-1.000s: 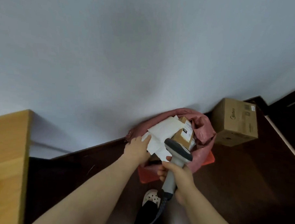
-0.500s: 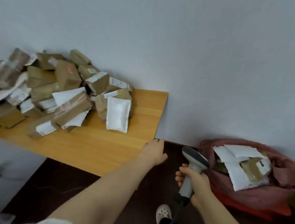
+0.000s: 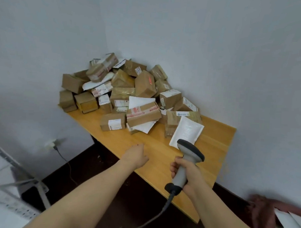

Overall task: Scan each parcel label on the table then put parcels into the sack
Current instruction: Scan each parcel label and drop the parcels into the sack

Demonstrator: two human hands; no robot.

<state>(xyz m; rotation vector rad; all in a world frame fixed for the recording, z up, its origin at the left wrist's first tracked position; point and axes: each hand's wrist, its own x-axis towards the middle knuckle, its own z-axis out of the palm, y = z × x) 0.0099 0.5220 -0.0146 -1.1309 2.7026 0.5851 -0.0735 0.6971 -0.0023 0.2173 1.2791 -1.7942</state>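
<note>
Holding white mailers [image 3: 292,223], the pink sack [image 3: 261,211] lies beyond the counter's [image 3: 215,144] right end, parcels [image 3: 129,95] heaped at the far corner, while the right hand [image 3: 189,175] grips the scanner [image 3: 189,152] and the relaxed, empty left hand [image 3: 135,156] has come from the sack to the near edge.
</note>
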